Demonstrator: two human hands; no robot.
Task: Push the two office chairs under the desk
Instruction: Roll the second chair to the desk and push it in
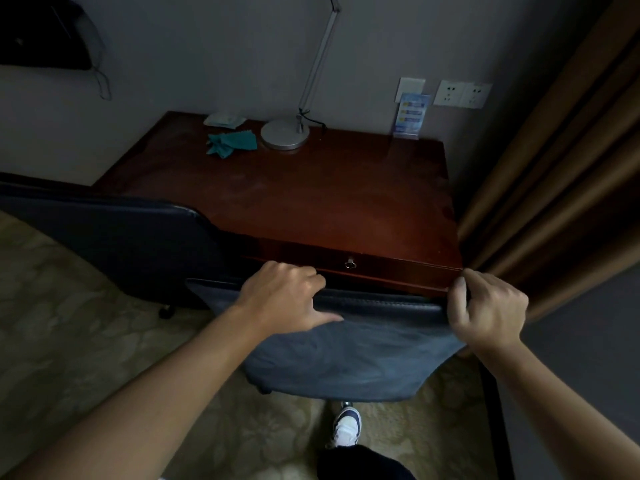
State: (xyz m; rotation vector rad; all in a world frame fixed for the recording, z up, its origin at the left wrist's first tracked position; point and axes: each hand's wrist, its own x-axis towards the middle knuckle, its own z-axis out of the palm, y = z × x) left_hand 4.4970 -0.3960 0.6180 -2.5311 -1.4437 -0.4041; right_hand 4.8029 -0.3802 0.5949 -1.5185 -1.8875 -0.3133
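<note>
Our fingers (311, 277) curl over the top edge of the nearer office chair's backrest (346, 355), left hand (287, 299) and right hand (488, 310) both clamped on it. It sits against the counter (311, 192) front; the second office chair (114, 244) stands beside it at the left.

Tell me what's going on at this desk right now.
A person grips the top edge of a blue office chair's backrest with both hands: the left hand near its left end, the right hand at its right corner. The backrest sits right against the front edge of the wooden desk. A second blue chair stands at the desk's left corner.
</note>
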